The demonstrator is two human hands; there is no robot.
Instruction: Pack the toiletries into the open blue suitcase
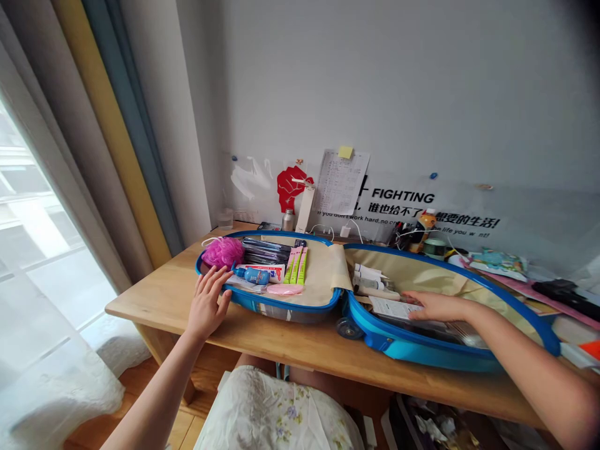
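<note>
A blue suitcase lies open flat on the wooden desk, its left half and right half both lined in beige. My left hand is open, fingers spread, resting at the left half's near rim beside a pink bath pouf and a small blue bottle. My right hand lies flat and open inside the right half, on a white paper packet near some white tubes. Green sachets, a pink case and dark packets fill the left half.
Along the wall stand a metal bottle, chargers, a toy figure and papers. Books and a dark object crowd the desk's right end. A curtain and window are at left. A bag sits under the desk.
</note>
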